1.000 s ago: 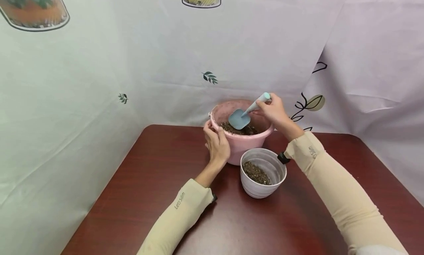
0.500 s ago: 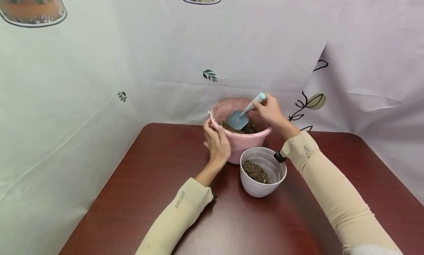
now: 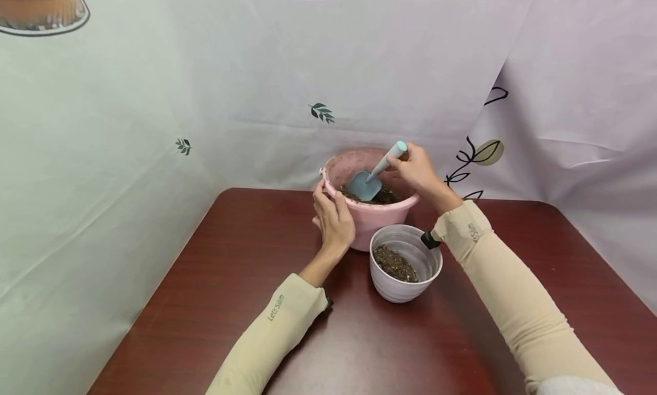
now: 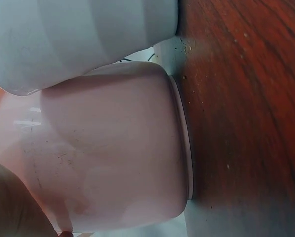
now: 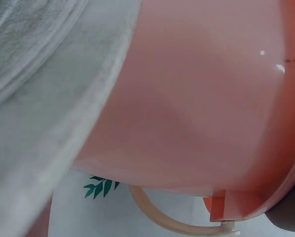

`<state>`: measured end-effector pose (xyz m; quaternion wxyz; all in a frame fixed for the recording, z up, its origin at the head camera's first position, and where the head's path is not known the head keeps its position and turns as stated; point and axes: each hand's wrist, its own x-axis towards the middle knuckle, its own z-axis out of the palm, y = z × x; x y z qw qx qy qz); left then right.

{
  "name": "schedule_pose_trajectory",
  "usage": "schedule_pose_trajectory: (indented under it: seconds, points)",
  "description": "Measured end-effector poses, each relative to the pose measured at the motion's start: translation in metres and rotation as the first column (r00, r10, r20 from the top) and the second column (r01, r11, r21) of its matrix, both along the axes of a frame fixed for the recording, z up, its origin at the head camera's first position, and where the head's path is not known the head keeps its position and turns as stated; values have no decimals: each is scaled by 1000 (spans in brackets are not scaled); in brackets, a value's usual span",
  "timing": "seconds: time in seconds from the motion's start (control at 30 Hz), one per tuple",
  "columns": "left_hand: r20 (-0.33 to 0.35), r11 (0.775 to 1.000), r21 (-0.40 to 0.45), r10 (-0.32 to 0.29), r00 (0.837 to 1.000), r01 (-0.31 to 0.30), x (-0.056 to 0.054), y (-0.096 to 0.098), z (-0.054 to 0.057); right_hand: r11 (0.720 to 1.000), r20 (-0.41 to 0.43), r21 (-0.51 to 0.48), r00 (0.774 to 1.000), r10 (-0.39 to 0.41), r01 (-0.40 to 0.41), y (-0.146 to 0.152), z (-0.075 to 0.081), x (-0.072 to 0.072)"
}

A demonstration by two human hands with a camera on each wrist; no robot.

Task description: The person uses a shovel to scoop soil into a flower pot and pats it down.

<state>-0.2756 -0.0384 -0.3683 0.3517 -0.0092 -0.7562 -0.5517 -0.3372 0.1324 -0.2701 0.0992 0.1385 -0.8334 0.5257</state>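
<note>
Head view: from here I see right hand (image 3: 420,170) pinching blue garden trowel (image 3: 365,186), long axis slanting down-left to soil (image 3: 386,196) inside pink bucket (image 3: 377,217); left hand (image 3: 336,224) grips bucket's left side; white flowerpot (image 3: 399,291) just in front.

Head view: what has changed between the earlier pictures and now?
The right hand has moved the light-blue, broad-bladed trowel slightly left and down, bringing its blade lower at the dark, crumbly soil in the round pink bucket. Nothing was newly grasped or released. The left hand stays against the bucket; the round whitish-grey pot stays put.
</note>
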Motion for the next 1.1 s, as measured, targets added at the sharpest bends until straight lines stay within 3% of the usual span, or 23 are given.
schedule_pose_trajectory:
  seconds: [0.17,0.4,0.63,0.77,0.9,1.1]
  points:
    - [-5,1000,-14,-3,1000,2,0,-2,0,997,13,72,999,-30,29,-3,1,-1]
    - [-5,1000,-26,-2,1000,2,1,-3,0,975,-31,191,993,-112,116,-4,2,1]
    - [-27,999,-39,11,1000,-12,0,-3,-1,968,-43,218,993,-114,121,-4,0,3]
    - [-27,999,-52,17,1000,-18,0,-3,-1,990,22,94,994,-105,102,-5,1,3]
    - [-20,997,-68,26,999,-27,0,-3,-1,995,129,-92,991,-23,35,-7,5,5]
    - [-13,996,-88,32,999,-33,0,-4,-1,983,219,-182,973,75,-35,-3,11,7]
